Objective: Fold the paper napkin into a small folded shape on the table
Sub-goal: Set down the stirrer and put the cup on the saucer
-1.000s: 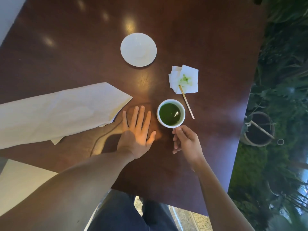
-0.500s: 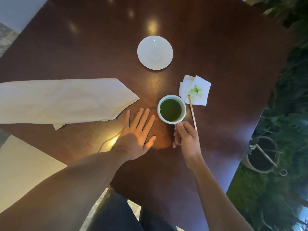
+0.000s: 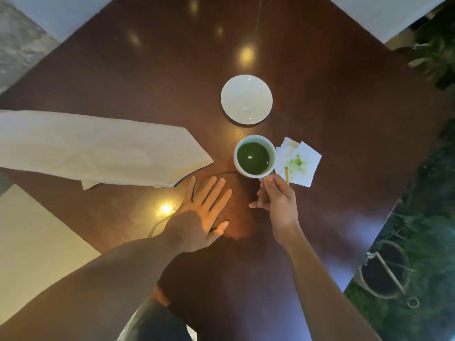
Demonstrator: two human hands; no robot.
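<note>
A large cream paper napkin [image 3: 98,148] lies loosely folded on the left of the dark wooden table [image 3: 332,107], one pointed corner reaching toward the middle. My left hand [image 3: 204,215] rests flat on the table just below that corner, fingers straight and spread, not touching the napkin. My right hand [image 3: 278,200] has its fingers curled at the near edge of a white cup [image 3: 254,156] of green liquid, gripping it where the handle is hidden.
A small white napkin [image 3: 299,164] with a green stain lies right of the cup, a wooden stir stick [image 3: 286,174] on it running under my right fingers. A white saucer [image 3: 246,99] sits behind the cup. The table's right edge borders plants.
The view has swung and tilted up. The cup has slid away from me toward the saucer, now beside the stained napkin, with my right hand following it. My left hand stays flat.
</note>
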